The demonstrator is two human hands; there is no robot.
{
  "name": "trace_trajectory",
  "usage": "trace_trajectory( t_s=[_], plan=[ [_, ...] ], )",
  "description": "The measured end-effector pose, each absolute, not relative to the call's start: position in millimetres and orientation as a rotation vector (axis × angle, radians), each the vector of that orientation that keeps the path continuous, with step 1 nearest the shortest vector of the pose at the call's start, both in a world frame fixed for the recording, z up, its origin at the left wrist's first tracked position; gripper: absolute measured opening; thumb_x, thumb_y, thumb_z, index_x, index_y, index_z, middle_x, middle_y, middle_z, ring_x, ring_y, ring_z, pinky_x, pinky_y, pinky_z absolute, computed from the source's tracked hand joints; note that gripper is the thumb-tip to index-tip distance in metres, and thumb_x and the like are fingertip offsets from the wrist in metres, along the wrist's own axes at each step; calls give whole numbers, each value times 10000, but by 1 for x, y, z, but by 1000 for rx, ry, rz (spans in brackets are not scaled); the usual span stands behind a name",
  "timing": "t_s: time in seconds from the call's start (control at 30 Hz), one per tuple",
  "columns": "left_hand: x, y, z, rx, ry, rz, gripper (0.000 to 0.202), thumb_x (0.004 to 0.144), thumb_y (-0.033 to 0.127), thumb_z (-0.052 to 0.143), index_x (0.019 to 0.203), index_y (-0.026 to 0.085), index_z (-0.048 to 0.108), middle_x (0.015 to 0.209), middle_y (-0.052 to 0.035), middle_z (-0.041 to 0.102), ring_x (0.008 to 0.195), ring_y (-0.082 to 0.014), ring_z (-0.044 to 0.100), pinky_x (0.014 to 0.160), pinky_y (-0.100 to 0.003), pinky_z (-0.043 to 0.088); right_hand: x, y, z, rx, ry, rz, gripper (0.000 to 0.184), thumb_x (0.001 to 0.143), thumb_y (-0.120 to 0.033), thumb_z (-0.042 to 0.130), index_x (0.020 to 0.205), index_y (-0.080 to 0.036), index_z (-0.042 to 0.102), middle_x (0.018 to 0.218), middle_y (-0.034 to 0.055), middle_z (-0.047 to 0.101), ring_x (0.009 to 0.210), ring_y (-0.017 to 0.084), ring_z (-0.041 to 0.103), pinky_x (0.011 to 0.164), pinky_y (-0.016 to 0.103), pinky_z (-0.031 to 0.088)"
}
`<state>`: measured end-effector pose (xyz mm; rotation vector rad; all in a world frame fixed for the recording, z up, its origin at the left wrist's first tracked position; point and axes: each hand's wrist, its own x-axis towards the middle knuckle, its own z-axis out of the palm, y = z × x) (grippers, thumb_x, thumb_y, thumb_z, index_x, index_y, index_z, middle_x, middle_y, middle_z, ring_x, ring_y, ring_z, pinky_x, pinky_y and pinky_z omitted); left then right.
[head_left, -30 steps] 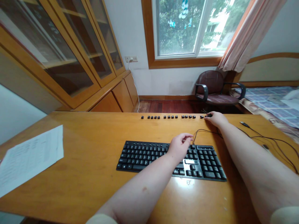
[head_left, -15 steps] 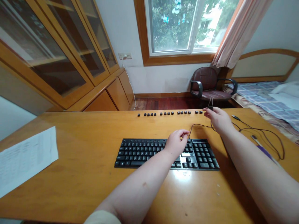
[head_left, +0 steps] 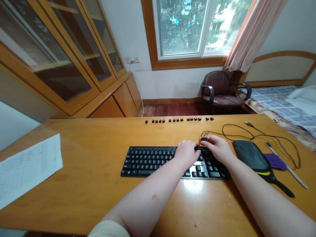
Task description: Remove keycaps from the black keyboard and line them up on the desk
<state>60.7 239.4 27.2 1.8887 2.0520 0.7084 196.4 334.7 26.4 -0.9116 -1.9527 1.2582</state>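
Note:
A black keyboard [head_left: 148, 161] lies on the wooden desk. My left hand [head_left: 187, 152] rests over its upper right part, fingers bent and thumb apart, with the fingertips partly hidden. Close beside it, my right hand [head_left: 218, 147] pinches a small keycap puller [head_left: 203, 139] with a black grip and thin wires, above the keyboard's top edge. Several loose black keycaps [head_left: 174, 120] stand in a row along the desk's far edge. My hands cover some of the keys beneath them.
On the right lie a dark brush-like tool [head_left: 251, 154], a purple cloth [head_left: 275, 161], a thin white-handled brush [head_left: 293, 174] and a looped USB cable [head_left: 274, 136]. Printed paper [head_left: 32, 171] is at the left. A chair [head_left: 218, 89] stands beyond the desk [head_left: 86, 184].
My right hand has come back from the right end of the keycap row to the keyboard, bringing the keycap puller next to my left hand. My left hand has lowered slightly onto the keys.

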Motion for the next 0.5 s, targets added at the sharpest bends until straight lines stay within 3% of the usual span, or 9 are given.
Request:
trace_trajectory(
  t_s=[0.5],
  plan=[
    [60, 240, 25, 1844, 2039, 742, 252, 802, 357, 545, 975, 226, 672, 958, -78, 667, 944, -262, 563, 875, -399, 432, 196, 331, 28, -897, -1970, 1264, 218, 703, -396, 655, 786, -194, 656, 757, 36, 698, 716, 194, 642, 726, 340, 505]
  ],
)
